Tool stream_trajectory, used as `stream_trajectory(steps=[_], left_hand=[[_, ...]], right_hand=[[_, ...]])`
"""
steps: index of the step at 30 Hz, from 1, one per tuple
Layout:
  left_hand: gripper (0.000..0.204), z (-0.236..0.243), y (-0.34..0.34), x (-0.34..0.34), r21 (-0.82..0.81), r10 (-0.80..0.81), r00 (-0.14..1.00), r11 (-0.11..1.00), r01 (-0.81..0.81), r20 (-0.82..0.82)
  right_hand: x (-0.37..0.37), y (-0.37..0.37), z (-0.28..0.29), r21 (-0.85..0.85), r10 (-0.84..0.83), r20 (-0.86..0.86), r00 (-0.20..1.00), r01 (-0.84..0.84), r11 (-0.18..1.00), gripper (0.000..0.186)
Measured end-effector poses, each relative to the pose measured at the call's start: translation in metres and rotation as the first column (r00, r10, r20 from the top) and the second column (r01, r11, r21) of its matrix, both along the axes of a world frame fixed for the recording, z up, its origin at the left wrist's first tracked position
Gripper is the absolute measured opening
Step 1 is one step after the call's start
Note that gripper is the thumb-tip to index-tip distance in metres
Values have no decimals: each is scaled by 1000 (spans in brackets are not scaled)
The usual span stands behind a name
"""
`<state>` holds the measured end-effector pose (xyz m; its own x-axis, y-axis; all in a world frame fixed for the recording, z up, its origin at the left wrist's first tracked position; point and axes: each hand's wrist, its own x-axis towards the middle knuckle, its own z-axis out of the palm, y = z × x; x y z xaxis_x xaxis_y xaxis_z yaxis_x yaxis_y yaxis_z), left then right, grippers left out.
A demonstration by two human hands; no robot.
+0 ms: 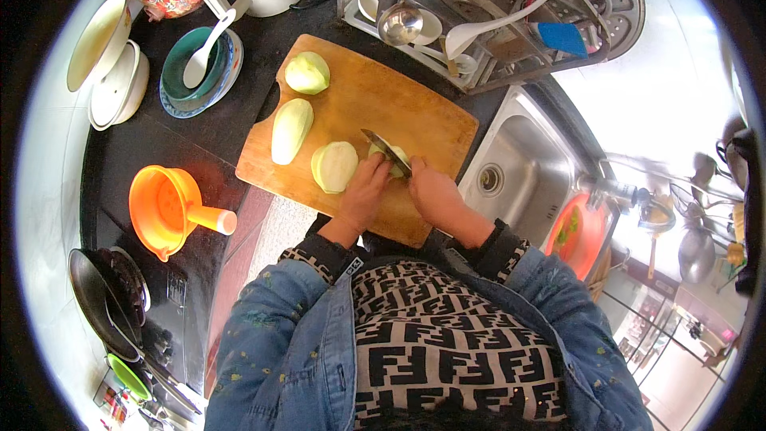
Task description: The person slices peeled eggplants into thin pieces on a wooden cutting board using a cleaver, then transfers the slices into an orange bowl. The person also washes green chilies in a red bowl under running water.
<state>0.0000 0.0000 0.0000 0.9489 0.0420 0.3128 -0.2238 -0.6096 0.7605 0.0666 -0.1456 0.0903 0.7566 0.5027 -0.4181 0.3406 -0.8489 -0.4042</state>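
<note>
On a wooden cutting board (375,88) lie peeled, pale green vegetable pieces. My right hand (440,195) is closed round the handle of a kitchen knife (386,147), its dark blade slanting up and left. Under the blade sits a small pale green piece (400,161), partly hidden by the knife and fingers. My left hand (369,191) presses its bent fingers against that piece, close to the blade. Just left of it a halved piece (335,166) shows its flat cut face. An oblong piece (292,131) and a rounder one (307,73) rest farther left.
Right of the board is a steel sink (519,161) with a pink basin (576,231). A dish rack (479,16) with ladles stands behind. At left are an orange dipper (166,206), a teal bowl (177,72) with a white spoon, stacked bowls (120,88) and a frying pan (100,303).
</note>
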Motion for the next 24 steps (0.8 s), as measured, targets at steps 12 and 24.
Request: stream_trajectory(steps=[12, 24], left_hand=[[29, 3, -5, -2, -37, 62, 995, 997, -65, -80], [27, 1, -6, -5, 9, 81, 995, 997, -81, -60]], right_hand=[[1, -10, 30, 7, 93, 111, 989, -94, 996, 18], [-4, -7, 33, -32, 94, 27, 995, -93, 995, 17]])
